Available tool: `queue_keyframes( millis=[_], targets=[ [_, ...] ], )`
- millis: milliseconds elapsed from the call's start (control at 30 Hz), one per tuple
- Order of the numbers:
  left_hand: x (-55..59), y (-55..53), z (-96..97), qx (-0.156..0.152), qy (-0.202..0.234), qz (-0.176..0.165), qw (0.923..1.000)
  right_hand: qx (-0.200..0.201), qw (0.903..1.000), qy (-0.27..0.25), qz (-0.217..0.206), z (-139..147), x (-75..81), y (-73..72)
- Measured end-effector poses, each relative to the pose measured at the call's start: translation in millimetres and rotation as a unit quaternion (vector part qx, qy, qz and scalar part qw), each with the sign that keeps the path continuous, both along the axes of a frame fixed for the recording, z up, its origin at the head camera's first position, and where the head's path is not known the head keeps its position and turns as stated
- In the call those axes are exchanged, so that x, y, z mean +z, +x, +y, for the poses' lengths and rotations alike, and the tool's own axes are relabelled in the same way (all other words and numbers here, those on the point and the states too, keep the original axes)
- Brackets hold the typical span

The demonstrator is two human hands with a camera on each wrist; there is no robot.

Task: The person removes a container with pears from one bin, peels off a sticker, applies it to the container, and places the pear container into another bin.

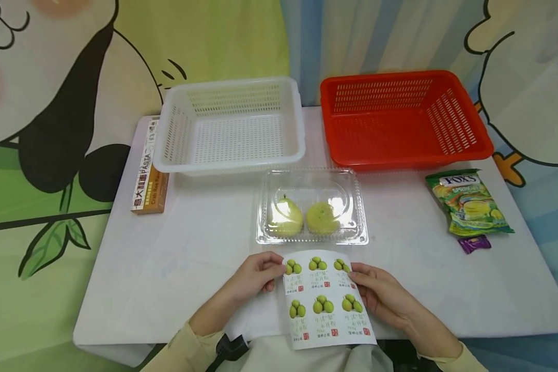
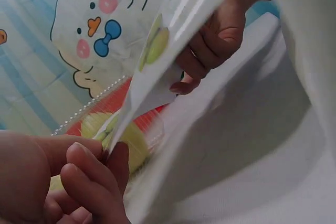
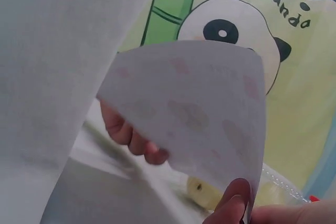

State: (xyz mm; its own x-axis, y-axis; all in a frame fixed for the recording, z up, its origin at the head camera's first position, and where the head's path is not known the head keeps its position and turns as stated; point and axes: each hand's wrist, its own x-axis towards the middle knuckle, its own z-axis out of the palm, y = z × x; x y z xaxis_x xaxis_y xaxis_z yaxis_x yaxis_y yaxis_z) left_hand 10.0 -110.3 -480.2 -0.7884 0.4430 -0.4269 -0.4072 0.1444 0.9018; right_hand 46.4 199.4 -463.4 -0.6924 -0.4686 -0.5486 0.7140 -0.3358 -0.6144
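Observation:
A white sheet of labels point(image 1: 325, 320), printed with green pears, handwriting-style characters and red seals, is held up in front of the body. My left hand point(image 1: 256, 274) pinches its upper left edge between thumb and fingers, as the left wrist view also shows. At the opposite edge, my right hand point(image 1: 385, 294) pinches the sheet with the thumb on its printed face. Just beyond the sheet sits a clear plastic clamshell box point(image 1: 313, 181), lid down, with two yellow-green pears, a left one point(image 1: 287, 218) and a right one point(image 1: 322, 218), inside.
At the back stand a white basket point(image 1: 232, 166) and a red basket point(image 1: 409, 161). A pasta box point(image 1: 150, 194) lies left, beside the white basket. To the right are a green Fox's candy bag point(image 1: 469, 201) and a small purple wrapped sweet point(image 1: 474, 244). The table's near edge meets the lap.

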Motion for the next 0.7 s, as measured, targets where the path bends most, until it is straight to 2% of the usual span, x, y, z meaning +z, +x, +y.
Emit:
queue_keyframes(
  millis=[67,167,233,300,367,467,600,667,700],
  targets=[
    [5.1,4.5,-3.5,0.001,0.0,0.006,1.0,0.017,0.9992,0.034,0.014,-1.2,-0.1,1.0],
    [16.6,11.2,-8.0,-0.004,0.001,0.032,0.9995,0.056,0.9933,0.088,0.05,-1.4,1.1,2.0],
    [26.6,14.5,-10.2,-0.009,-0.001,0.057,0.9984,0.09,0.9835,0.126,0.092,-0.7,4.3,1.8],
    [35.9,16.5,-11.8,-0.014,0.003,0.083,0.9965,0.126,0.9689,0.163,0.138,0.5,10.1,0.3],
    [43.5,16.8,-12.2,-0.018,0.003,0.106,0.9943,0.16,0.947,0.209,0.184,2.6,18.8,-2.9],
    [50.2,15.7,-11.5,-0.024,0.004,0.129,0.9914,0.193,0.9061,0.295,0.235,7.2,37.5,-9.2],
    [52.6,14.9,-10.1,-0.028,0.009,0.139,0.9899,0.191,0.8429,0.393,0.314,8.7,64.7,-16.9],
    [53.3,14.5,-8.2,-0.032,0.015,0.14,0.9895,0.182,0.8154,0.415,0.36,5.0,76.6,-19.7],
    [54.0,14.4,-7.2,-0.034,0.017,0.141,0.9892,0.181,0.8054,0.417,0.38,1.5,81.8,-21.4]
  ],
)
